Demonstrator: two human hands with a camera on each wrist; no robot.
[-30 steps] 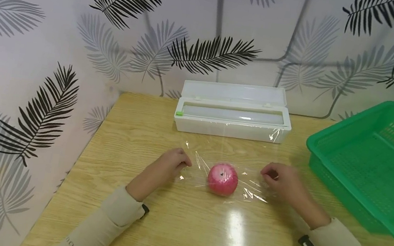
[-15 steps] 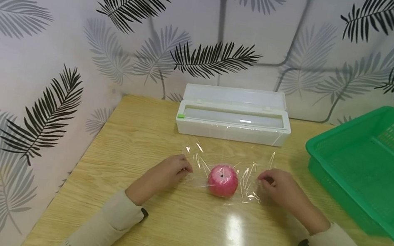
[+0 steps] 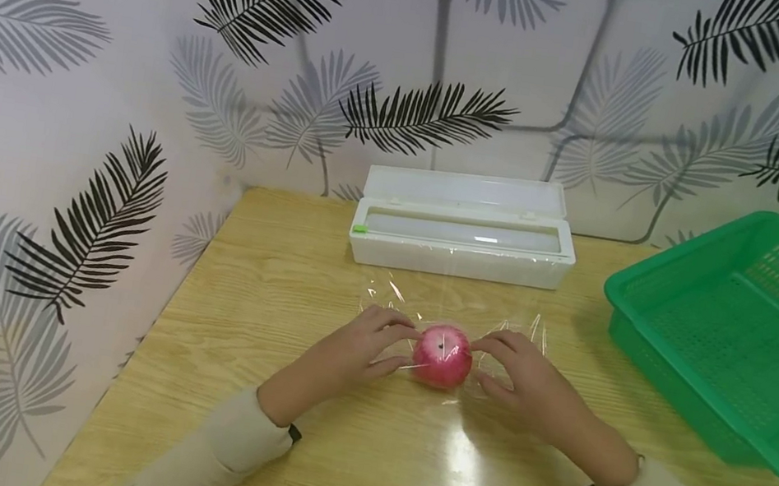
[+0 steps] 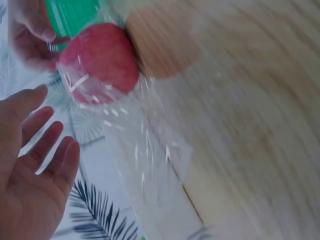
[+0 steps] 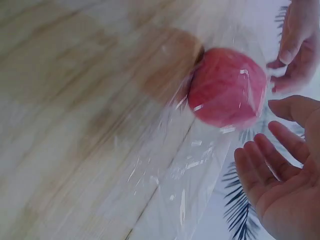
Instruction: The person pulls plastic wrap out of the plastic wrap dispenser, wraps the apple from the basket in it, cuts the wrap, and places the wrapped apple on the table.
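Observation:
A red apple [image 3: 444,357] sits on the wooden table under a sheet of clear cling film [image 4: 150,145]. The film drapes over it and runs back toward a white cling film box [image 3: 460,261]. Beside the apple's left, my left hand [image 3: 361,349] has its fingers spread and loosely bent. On the opposite side is my right hand [image 3: 526,377], its fingertips close to the fruit. Both wrist views show gaps between the near hand's fingers and the apple [image 5: 229,89]. Neither hand grips anything. Whether fingertips touch the film is hard to tell.
The box's lid [image 3: 467,192] stands raised against the patterned wall. A green plastic basket [image 3: 675,391] occupies the right side of the table [image 3: 267,259]. Light glares off the tabletop in front of the apple.
Both hands have let go of the film's side edges and moved inward to the apple, fingers spreading. The film now lies closer round the apple, which stays in place.

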